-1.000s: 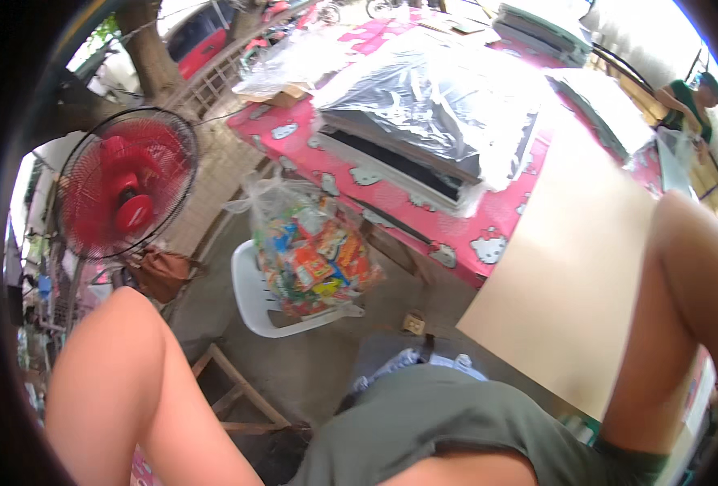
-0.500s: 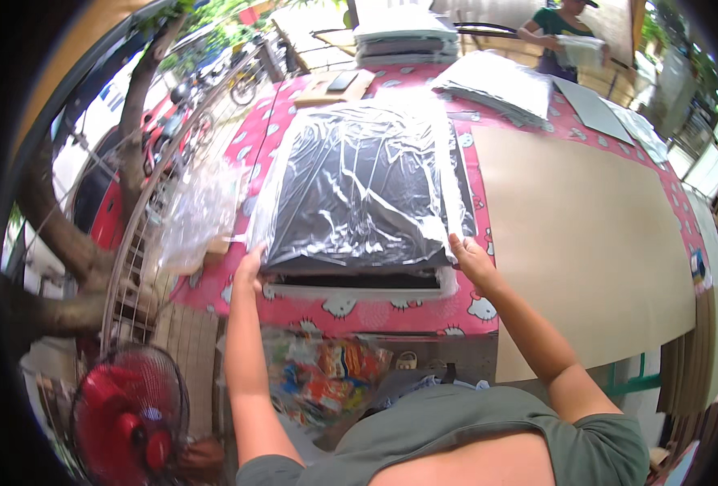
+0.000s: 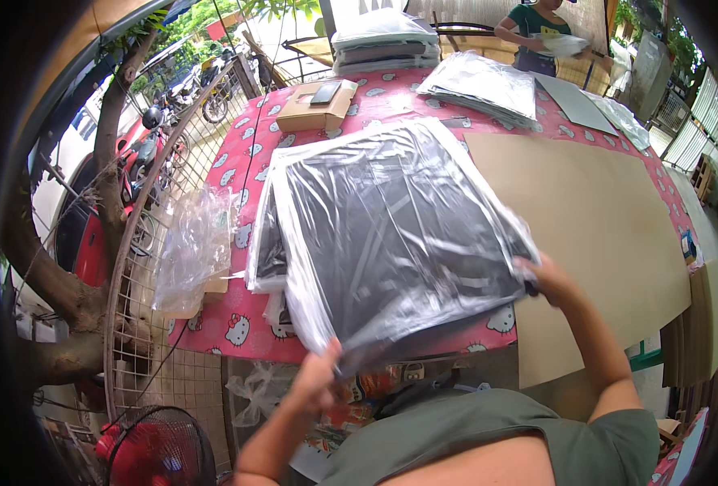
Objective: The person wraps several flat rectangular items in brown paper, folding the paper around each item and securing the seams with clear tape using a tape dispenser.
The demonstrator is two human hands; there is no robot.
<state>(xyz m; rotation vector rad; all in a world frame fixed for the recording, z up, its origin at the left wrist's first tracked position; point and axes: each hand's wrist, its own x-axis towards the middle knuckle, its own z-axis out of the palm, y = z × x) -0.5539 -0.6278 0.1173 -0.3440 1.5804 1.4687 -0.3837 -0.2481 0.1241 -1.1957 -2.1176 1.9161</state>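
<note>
Over the near edge of the tabletop (image 3: 237,330), left grip (image 3: 317,378) and right grip (image 3: 551,280) each hold a near corner of the panel (image 3: 379,223); plastic (image 3: 298,304) already covers it, set-down apparently not yet done.

So my left hand (image 3: 317,379) is down low and close to my body, kinda blurry, clenched in a grip. My right hand (image 3: 550,280) grips farther out, right forearm (image 3: 594,332) slanting inward.

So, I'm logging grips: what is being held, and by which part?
A plastic-wrapped dark panel, held by its two near corners: left hand at one, right hand at the other.
</note>
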